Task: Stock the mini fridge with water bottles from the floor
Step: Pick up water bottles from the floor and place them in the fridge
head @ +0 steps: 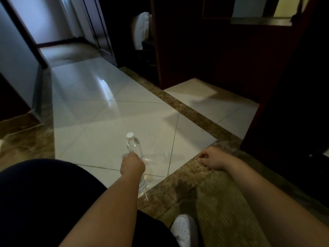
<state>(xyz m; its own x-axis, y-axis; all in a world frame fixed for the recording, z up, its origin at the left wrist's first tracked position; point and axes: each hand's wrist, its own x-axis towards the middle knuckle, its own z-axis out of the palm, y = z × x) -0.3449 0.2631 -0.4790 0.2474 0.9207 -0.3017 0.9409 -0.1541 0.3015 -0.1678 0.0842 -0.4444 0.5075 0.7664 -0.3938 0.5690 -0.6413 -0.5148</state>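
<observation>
A clear plastic water bottle (133, 147) with a white cap stands upright over the pale floor tiles, low in the middle of the head view. My left hand (132, 165) grips it around the body, fingers curled round it; the bottle's lower part shows below my wrist. Off to the right, my right hand (211, 160) hovers over the brown marble strip with loosely curled fingers and holds nothing. A dark open door panel (284, 104) stands at the right; whether it belongs to the fridge I cannot tell.
Glossy white floor tiles (99, 111) spread ahead, crossed by a brown marble border (188, 109). A ribbed mat (222, 202) lies under my right forearm. My dark-clothed knee (44, 198) fills the lower left, a white shoe (185, 229) below. Dark wooden furniture (213, 50) stands behind.
</observation>
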